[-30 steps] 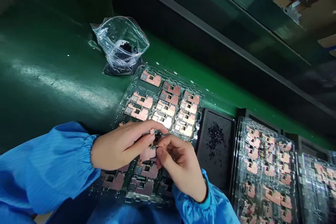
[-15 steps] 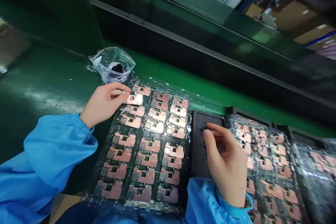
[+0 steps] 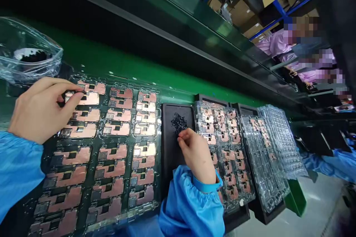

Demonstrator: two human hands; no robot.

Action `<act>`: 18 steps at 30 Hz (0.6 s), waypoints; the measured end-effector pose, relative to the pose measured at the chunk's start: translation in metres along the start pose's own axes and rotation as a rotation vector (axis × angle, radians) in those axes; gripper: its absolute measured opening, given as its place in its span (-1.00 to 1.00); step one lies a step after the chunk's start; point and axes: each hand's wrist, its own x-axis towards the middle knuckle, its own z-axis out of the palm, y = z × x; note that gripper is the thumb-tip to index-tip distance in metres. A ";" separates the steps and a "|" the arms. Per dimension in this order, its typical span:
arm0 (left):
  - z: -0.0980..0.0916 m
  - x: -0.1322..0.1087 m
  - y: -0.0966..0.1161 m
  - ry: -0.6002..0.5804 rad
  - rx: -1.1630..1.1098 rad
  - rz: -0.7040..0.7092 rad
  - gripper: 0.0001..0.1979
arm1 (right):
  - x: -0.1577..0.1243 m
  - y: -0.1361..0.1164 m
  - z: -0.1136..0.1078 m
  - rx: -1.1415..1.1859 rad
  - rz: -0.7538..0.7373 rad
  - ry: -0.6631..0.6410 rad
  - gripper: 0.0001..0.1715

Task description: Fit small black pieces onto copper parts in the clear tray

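From where I'm standing, the person's left hand [image 3: 41, 109] is curved over the top of a copper-shielded circuit board [image 3: 86, 99], in the upper left of a tray of boards [image 3: 91, 83]. The thumb and forefinger [image 3: 72, 105] close in on that board from either side, with their tips right on it (whether they have a firm grip, I can't tell from here). The right hand [image 3: 196, 153] sits over a black tray [image 3: 169, 155], its fingers bunched together, tips just below a heap of tiny black pieces [image 3: 178, 123]; anything between them would be too small to make out. A clear zip bag [image 3: 27, 50] with more black bits inside lies just past the left hand, on the green bench [image 3: 111, 59]. To the right stand clear trays of boards [image 3: 222, 155]. Blue sleeves [image 3: 189, 207] gather at the wrists. Farther off, a co-worker in a pink smock [image 3: 278, 44] sits before shelves of cardboard boxes [image 3: 241, 13].
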 end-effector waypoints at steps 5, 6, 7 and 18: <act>0.000 -0.005 0.002 0.007 -0.001 0.007 -0.65 | 0.000 -0.011 0.007 -0.081 -0.080 -0.019 -0.81; 0.000 -0.008 0.002 0.013 -0.005 0.013 -0.64 | 0.000 -0.013 0.008 -0.088 -0.098 -0.026 -0.80; 0.001 -0.011 0.000 0.018 -0.012 0.018 -0.63 | 0.000 -0.014 0.009 -0.094 -0.113 -0.032 -0.80; 0.002 -0.019 -0.009 -0.047 -0.102 0.076 -0.65 | 0.019 0.003 0.032 -0.172 -0.281 -0.033 -0.85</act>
